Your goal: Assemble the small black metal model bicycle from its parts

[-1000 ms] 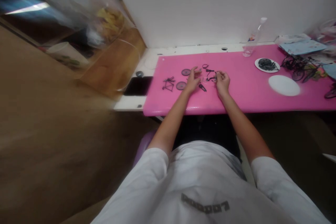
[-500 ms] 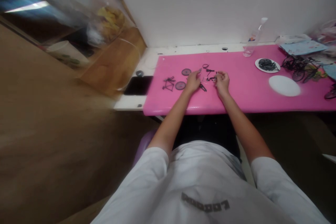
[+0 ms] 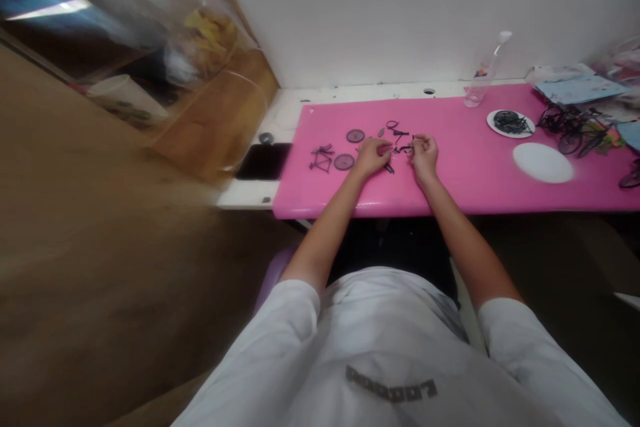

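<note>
Over the pink mat [image 3: 450, 180], my right hand [image 3: 425, 155] pinches a small dark part whose kind is too small to tell. My left hand [image 3: 373, 157] reaches in from the other side, its thumb and fingertips drawn together at some tiny pieces; what they hold, if anything, cannot be made out. Between and just beyond the hands lie small black model-bicycle parts [image 3: 400, 134]. A small grey piece [image 3: 381, 132] rests behind my left fingers. Left of that hand are two toy wheels [image 3: 355, 136] and a black bicycle frame [image 3: 321, 159].
On the right stand a white plate of black parts [image 3: 511, 123], a white oval disc [image 3: 543, 163] and a pile of model bicycles [image 3: 570, 128]. A clear bottle [image 3: 480, 80] is at the back. A dark phone-like slab [image 3: 263, 162] lies at the mat's left edge.
My left hand has shifted slightly right, away from the small grey piece and toward the tiny parts near my right hand. The right hand has hardly moved.
</note>
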Tool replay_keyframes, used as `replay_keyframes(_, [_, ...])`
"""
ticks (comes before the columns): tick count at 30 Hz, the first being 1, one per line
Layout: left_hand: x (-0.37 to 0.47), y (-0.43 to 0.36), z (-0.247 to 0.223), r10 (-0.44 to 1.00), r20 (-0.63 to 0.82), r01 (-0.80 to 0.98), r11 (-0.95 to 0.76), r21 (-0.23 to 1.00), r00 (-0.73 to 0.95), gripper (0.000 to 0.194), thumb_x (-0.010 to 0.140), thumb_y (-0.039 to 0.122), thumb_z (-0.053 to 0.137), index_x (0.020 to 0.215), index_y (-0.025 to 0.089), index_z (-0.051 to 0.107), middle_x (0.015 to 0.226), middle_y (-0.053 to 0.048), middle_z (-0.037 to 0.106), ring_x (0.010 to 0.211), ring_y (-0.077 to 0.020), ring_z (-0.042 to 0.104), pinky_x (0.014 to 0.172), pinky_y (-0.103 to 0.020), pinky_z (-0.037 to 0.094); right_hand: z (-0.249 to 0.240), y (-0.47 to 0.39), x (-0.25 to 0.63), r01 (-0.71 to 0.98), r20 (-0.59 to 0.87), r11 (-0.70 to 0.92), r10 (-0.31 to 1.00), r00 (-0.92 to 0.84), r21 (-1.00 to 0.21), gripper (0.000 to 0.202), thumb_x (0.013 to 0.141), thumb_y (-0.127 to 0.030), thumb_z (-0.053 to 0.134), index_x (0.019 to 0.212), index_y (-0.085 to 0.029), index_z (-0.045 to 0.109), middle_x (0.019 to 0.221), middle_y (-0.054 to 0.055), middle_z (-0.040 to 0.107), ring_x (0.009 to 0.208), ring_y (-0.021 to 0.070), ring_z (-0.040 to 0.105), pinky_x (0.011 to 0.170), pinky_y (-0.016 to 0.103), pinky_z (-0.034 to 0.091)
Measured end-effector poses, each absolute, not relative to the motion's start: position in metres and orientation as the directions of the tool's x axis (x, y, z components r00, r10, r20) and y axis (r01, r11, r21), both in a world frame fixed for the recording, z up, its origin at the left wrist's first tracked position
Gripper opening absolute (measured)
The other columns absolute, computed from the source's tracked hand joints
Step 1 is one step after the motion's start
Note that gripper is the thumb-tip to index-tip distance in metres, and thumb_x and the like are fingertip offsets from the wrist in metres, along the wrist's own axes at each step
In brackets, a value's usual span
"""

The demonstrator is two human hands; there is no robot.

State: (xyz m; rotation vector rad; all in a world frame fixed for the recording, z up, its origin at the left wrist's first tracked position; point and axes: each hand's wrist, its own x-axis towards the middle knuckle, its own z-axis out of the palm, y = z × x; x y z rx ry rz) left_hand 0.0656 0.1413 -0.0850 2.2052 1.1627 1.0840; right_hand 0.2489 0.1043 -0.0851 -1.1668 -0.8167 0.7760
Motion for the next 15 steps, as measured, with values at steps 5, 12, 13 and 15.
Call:
replay_keyframes(5, [0.066, 0.149, -0.094, 0.858, 0.401, 0.495, -0.513, 0.701, 0.321, 0.04, 0.092, 0.014, 0.068, 0.129, 0.017, 0.084, 0.13, -0.012, 0.083, 0.126, -0.0273, 0.076, 0.122, -0.044, 0.052, -0.087, 0.107, 0.255, -0.048, 0.19, 0.261, 0.807, 0.559, -0.964, 0.034, 0.094, -0.048, 0.072, 0.116, -0.028, 0.057, 0.099, 0.0, 0.069, 0.061, 0.009, 0.061, 0.043, 0.017, 0.037])
replay_keyframes(12, [0.065, 0.157, -0.099, 0.898, 0.406, 0.383, -0.441, 0.812, 0.171, 0.044, 0.089, 0.006, 0.054, 0.123, 0.014, 0.08, 0.124, -0.014, 0.082, 0.118, -0.0244, 0.078, 0.114, -0.044, 0.059, -0.084, 0.103, 0.257, 0.023, 0.27, 0.307, 0.798, 0.539, -0.952, 0.051, 0.084, -0.062, 0.077, 0.115, -0.023, 0.068, 0.104, 0.007, 0.07, 0.085, 0.0188, 0.068, 0.064, 0.028, 0.059])
replay_keyframes(13, [0.065, 0.156, -0.098, 0.902, 0.413, 0.352, -0.43, 0.831, 0.126, 0.04, 0.09, 0.006, 0.052, 0.118, 0.015, 0.08, 0.122, -0.014, 0.082, 0.116, -0.0238, 0.078, 0.112, -0.043, 0.06, -0.083, 0.103, 0.257, 0.041, 0.286, 0.313, 0.797, 0.533, -0.949, 0.051, 0.084, -0.063, 0.077, 0.113, -0.022, 0.069, 0.103, 0.008, 0.07, 0.086, 0.0195, 0.067, 0.066, 0.03, 0.06])
replay_keyframes(15, [0.065, 0.154, -0.095, 0.906, 0.424, 0.29, -0.403, 0.868, -0.01, 0.033, 0.096, 0.008, 0.05, 0.113, 0.017, 0.077, 0.119, -0.013, 0.081, 0.112, -0.0225, 0.078, 0.107, -0.041, 0.062, -0.083, 0.102, 0.256, 0.059, 0.3, 0.317, 0.797, 0.525, -0.947, 0.051, 0.085, -0.066, 0.076, 0.112, -0.023, 0.07, 0.101, 0.007, 0.069, 0.086, 0.0197, 0.066, 0.067, 0.031, 0.06])
